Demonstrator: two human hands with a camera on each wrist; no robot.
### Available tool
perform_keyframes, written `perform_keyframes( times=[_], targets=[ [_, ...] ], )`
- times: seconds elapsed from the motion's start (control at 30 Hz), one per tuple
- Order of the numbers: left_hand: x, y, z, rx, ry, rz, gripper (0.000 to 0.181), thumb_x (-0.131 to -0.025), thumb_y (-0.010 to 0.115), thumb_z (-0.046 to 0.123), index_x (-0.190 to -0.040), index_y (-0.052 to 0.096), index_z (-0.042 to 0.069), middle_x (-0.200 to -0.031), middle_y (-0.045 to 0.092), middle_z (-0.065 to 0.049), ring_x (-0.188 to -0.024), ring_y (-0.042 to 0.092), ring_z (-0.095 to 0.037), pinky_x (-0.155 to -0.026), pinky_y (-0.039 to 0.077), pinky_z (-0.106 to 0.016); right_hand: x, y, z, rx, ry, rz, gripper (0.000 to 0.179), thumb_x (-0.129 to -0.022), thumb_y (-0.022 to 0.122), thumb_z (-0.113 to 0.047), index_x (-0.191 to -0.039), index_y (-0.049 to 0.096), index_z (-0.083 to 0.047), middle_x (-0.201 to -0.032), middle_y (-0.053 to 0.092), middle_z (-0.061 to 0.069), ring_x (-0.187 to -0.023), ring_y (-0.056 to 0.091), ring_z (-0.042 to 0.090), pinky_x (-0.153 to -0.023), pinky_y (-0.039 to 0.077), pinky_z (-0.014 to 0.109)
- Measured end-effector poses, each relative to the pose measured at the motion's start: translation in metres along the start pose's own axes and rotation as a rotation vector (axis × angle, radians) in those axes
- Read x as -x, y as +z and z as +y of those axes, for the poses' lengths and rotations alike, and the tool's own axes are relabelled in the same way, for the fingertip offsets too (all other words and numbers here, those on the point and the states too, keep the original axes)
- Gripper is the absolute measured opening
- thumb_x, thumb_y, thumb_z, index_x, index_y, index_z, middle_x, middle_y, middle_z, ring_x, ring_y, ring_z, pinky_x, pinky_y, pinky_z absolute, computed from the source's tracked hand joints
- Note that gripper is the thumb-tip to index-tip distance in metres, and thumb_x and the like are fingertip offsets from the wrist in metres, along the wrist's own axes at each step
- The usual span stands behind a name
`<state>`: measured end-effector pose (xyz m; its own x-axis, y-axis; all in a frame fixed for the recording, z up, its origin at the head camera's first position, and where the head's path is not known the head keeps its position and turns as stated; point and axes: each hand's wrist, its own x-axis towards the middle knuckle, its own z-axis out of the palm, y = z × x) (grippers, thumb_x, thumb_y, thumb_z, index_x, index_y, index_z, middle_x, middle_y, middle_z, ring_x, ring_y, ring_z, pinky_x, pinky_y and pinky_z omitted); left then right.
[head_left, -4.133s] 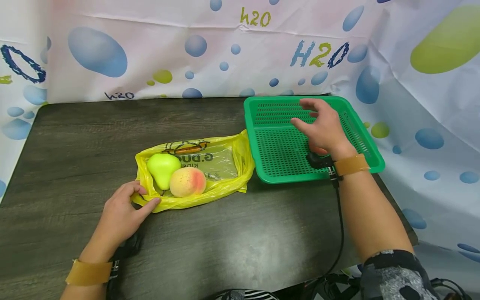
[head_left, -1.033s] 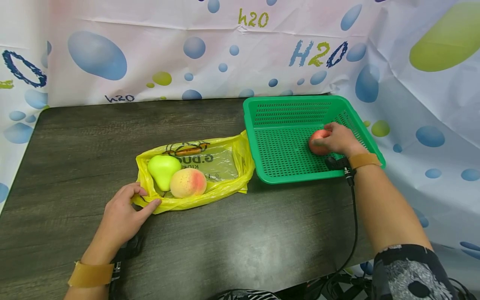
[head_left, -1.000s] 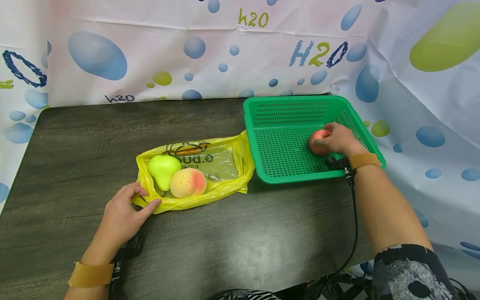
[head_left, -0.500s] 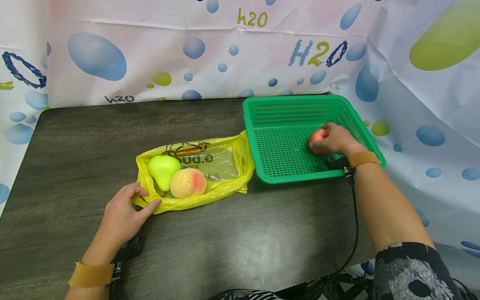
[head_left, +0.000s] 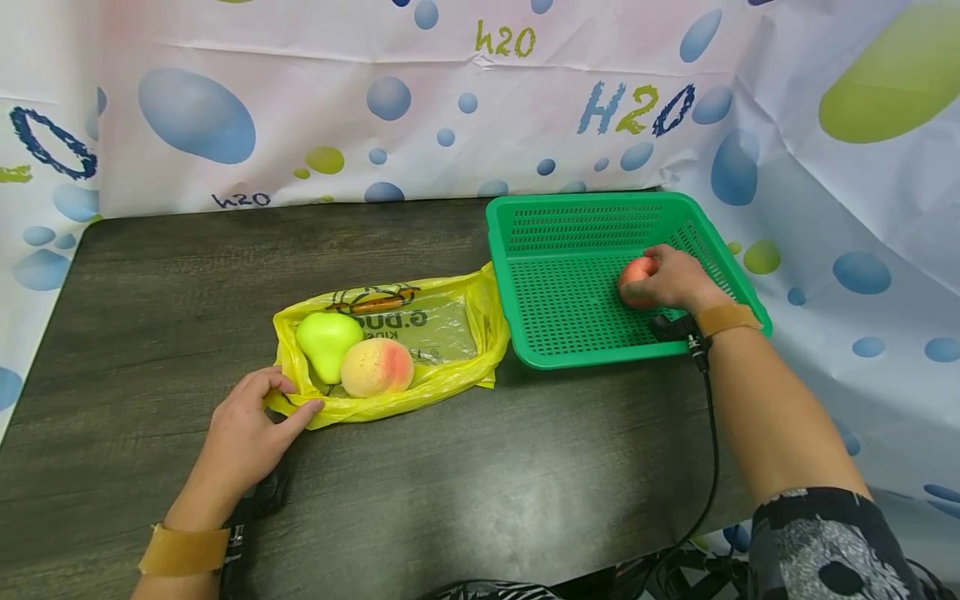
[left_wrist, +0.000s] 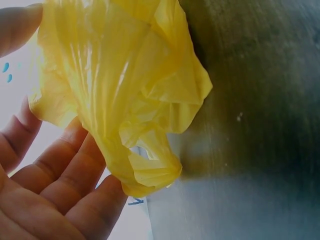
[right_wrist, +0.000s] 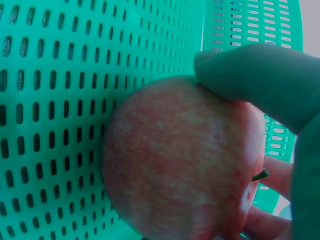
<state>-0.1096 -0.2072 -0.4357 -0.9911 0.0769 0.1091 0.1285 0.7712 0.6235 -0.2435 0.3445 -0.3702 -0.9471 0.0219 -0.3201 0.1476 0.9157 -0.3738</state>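
Note:
In the head view my right hand (head_left: 675,279) grips a red apple (head_left: 637,282) inside the green plastic basket (head_left: 577,361). The right wrist view shows my thumb (right_wrist: 250,75) on the apple (right_wrist: 180,160), fingers on its far side near the stem. My left hand (head_left: 251,429) holds the near left edge of a yellow plastic bag (head_left: 405,400), thumb in front and fingers behind. A green pear (head_left: 328,342) and a peach (head_left: 377,367) lie in the bag's open mouth. The left wrist view shows the crumpled bag (left_wrist: 120,65) between thumb and fingers.
Everything rests on a dark wood-grain table (head_left: 465,475). The basket stands at the back right, close against the bag's right end. A printed backdrop (head_left: 315,83) rises behind and along the right side. A black cable (head_left: 711,467) hangs from my right wrist.
About four seconds ago my right hand was spread above the basket; it has since come down and grips the apple. Over the last second both hands have stayed nearly still.

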Motion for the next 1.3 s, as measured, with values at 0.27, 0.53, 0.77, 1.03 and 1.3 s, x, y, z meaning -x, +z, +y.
perform_keyframes(
  times=[0.27,0.53,0.77,1.03,1.3],
  targets=[
    [0.0,-0.001,0.001,0.0,-0.004,-0.009,0.035,-0.089,0.083,0.017,-0.1,0.056,-0.002,-0.127,0.058,-0.034,-0.124,0.052,-0.052,-0.096,0.044,-0.067,0.004,-0.002,-0.005,-0.04,-0.041,0.061,0.084,-0.096,0.068,-0.029,-0.155,0.025,0.014,-0.143,0.041,0.04,-0.121,0.045,0.053,-0.098,0.044,0.066],
    [-0.001,-0.003,0.002,-0.001,-0.014,-0.024,0.036,-0.09,0.083,0.018,-0.101,0.055,-0.003,-0.129,0.057,-0.035,-0.124,0.052,-0.052,-0.095,0.044,-0.067,0.005,-0.007,-0.014,-0.055,-0.077,0.09,0.082,-0.096,0.067,-0.029,-0.155,0.027,0.013,-0.144,0.041,0.039,-0.122,0.044,0.052,-0.099,0.043,0.067],
    [-0.002,-0.003,0.002,-0.003,-0.007,-0.018,0.036,-0.089,0.083,0.018,-0.101,0.056,-0.003,-0.129,0.058,-0.035,-0.122,0.053,-0.052,-0.094,0.045,-0.067,0.007,-0.01,-0.02,-0.047,-0.082,0.105,0.082,-0.097,0.068,-0.03,-0.155,0.028,0.012,-0.145,0.042,0.038,-0.121,0.045,0.052,-0.099,0.043,0.067],
    [-0.001,-0.003,0.002,-0.003,-0.004,-0.02,0.036,-0.089,0.083,0.018,-0.1,0.056,-0.003,-0.129,0.057,-0.035,-0.124,0.052,-0.053,-0.095,0.044,-0.068,0.013,-0.015,-0.032,-0.049,-0.113,0.128,0.082,-0.096,0.069,-0.03,-0.155,0.03,0.011,-0.145,0.043,0.036,-0.12,0.046,0.051,-0.097,0.043,0.067],
    [0.0,-0.003,0.002,0.0,0.005,-0.015,0.035,-0.089,0.083,0.017,-0.1,0.056,-0.003,-0.127,0.058,-0.035,-0.124,0.052,-0.053,-0.096,0.043,-0.068,0.017,-0.016,-0.043,-0.068,-0.157,0.156,0.078,-0.094,0.069,-0.029,-0.154,0.035,0.009,-0.145,0.046,0.033,-0.12,0.047,0.048,-0.098,0.044,0.066]
  ],
)
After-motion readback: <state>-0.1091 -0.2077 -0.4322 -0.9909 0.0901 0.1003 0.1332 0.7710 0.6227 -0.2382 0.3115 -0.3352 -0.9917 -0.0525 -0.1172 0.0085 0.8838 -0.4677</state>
